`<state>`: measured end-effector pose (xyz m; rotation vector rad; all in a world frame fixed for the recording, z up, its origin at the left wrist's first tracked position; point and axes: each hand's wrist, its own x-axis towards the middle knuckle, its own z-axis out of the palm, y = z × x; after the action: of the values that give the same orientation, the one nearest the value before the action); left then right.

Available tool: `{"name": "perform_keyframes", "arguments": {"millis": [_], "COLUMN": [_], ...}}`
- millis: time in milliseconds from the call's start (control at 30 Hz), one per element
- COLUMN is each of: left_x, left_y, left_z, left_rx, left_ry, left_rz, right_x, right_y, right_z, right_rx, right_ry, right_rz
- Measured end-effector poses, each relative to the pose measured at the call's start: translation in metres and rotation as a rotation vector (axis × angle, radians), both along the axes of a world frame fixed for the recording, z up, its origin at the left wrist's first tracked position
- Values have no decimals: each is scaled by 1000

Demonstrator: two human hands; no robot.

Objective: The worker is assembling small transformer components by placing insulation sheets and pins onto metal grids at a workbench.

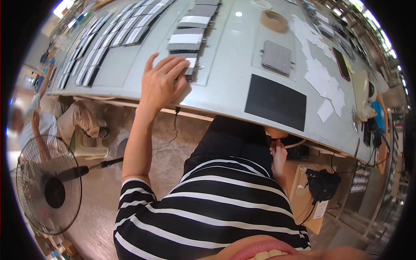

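My left hand (162, 82) reaches over the table's front edge with its fingers apart. Its fingertips rest over the nearest grey ribbed pack (191, 61) in a row running away from me, and the thumb lies by that pack's near end. White strips cross the packs, and small metal tabs stick out along their right side. My right hand (279, 152) is low beside my lap, just below the table edge. Its fingers are curled, and whatever they may hold is hidden. A separate grey ribbed pack (276, 57) lies on a clear sheet, beyond a black mat (276, 102).
More packs (130, 26) lie in rows at the far left. A tape roll (274, 21), white paper pieces (323, 78) and a phone (341, 64) are at the right. A standing fan (49, 186) and a seated person (78, 119) are to the left; a cardboard box (299, 186) stands below right.
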<state>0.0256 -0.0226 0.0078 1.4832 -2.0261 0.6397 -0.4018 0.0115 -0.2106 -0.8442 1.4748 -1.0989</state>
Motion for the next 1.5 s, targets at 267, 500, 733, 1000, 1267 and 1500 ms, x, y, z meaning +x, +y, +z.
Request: {"name": "perform_keyframes", "arguments": {"millis": [267,500,733,1000,1267,1500], "left_x": [0,-34,-92,-133,-202,-220], "left_y": [5,4,-9,-28,-10,-19], "left_z": [3,-4,16,36,-8,-27], "left_rx": [10,-108,-46,90,272,155], "left_ry": [48,95,171,286,1009,961], "left_rz": [-35,-161,-345,-505,-245,-108], "right_x": [7,21,32,21,81,104], "right_y": [2,5,23,23,-48,-59], "right_z": [-10,11,106,166,194,184], "right_rx": [-77,-82,-472,-508,-824,-794], "right_ry": [44,63,586,410,602,820], "right_rz": [-14,85,678,868,-72,-202]}}
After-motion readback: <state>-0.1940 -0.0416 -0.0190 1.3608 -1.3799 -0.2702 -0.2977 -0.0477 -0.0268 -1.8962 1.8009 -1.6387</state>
